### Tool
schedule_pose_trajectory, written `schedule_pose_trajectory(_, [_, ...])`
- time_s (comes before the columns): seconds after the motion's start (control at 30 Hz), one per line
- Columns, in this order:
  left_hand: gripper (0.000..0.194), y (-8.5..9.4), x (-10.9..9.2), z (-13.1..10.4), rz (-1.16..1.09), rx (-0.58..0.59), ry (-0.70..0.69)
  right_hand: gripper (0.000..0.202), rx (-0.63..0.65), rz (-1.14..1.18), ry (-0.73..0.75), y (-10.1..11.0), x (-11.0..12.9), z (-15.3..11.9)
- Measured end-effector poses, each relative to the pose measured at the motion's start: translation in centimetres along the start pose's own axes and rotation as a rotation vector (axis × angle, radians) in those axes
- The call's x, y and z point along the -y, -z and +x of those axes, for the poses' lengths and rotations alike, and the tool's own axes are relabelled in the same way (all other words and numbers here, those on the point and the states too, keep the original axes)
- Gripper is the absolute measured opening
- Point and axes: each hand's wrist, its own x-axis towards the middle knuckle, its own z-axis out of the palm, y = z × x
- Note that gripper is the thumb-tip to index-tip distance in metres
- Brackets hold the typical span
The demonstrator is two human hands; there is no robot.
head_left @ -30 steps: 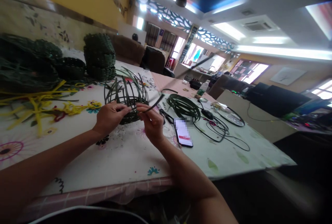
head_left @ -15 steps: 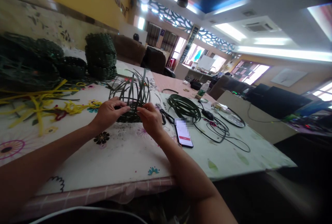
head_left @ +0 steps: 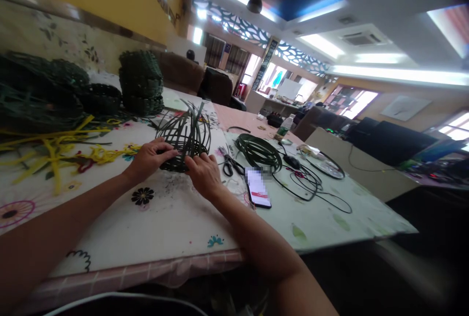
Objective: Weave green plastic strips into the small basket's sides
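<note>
A part-woven dark green basket stands on the flowered tablecloth, its loose upright strips bending up and inward. My left hand grips the basket's left side, thumb and fingers closed on the weave. On the near right side, my right hand is closed with its fingertips pressed to the strips. Both hands hide part of the rim. Just right of my right hand lie black-handled scissors. A phone with a lit screen rests beside them, and a coil of green strip lies behind the phone.
Finished-looking dark baskets are stacked at the back left. Yellow strips spread over the cloth in front of them. A plastic bottle, a black computer mouse and looped thin cord lie to the right.
My right hand has shifted slightly left and down along the basket, uncovering the scissors. The upright strips have drawn closer together. My left hand stays at the left side.
</note>
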Motion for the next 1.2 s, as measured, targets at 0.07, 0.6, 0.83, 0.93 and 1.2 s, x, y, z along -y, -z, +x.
schedule_pose_trajectory(0.07, [0.029, 0.0, 0.4, 0.1, 0.051, -0.015, -0.073, 0.020, -0.018, 0.003, 0.010, -0.5, -0.2, 0.0])
schedule_pose_trajectory(0.6, [0.060, 0.6, 5.0, 0.6, 0.251, 0.053, -0.192, 0.019, -0.042, 0.046, 0.049, -1.9, 0.0, -0.3])
schedule_pose_trajectory(0.83, [0.028, 0.7, 3.2, 0.0, 0.095, -0.317, 0.021, 0.022, -0.055, 0.055, 0.133, -2.2, -0.2, -0.3])
schedule_pose_trajectory(0.93, [0.023, 1.9, 2.5, 0.4, 0.162, -0.407, 0.094, 0.024, -0.049, 0.059, 0.203, -2.4, -0.7, -0.2])
schedule_pose_trajectory(1.2, [0.033, 5.3, 2.5, 1.7, 0.196, -0.413, 0.172, 0.021, -0.029, 0.129, 0.229, -2.6, -1.6, 0.2])
